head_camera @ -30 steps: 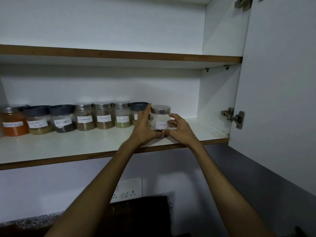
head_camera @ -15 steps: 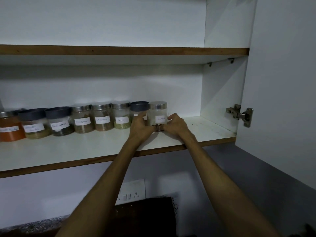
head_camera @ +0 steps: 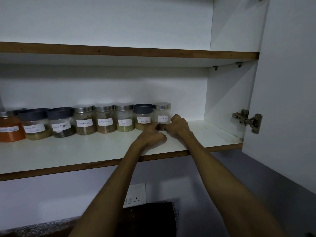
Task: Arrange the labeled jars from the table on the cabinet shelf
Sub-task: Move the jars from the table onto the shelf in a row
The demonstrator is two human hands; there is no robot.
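At the centre of the frame, a clear, round jar with a silver metal lid and a white label reading "Cloves" stands upright at the back of the white cabinet shelf with a brown wooden front edge. It is at the right end of a row of jars and just beside a clear jar with a dark grey lid labelled "Garam Masala". The left hand and the right hand both reach in from below, their fingers curled at the lower part of the Cloves jar, one hand on each side; the fingertips press against its base, grasping it between them, though how firmly cannot be told. To the left the row runs on: a silver-lidded jar labelled "Fennel", another labelled "Cinnamon", a third whose label is too blurred to read, a dark-lidded "Black Pepper" jar, another dark-lidded jar, and an orange-filled jar at the left edge. At the right, the white cabinet door stands open on a metal hinge.
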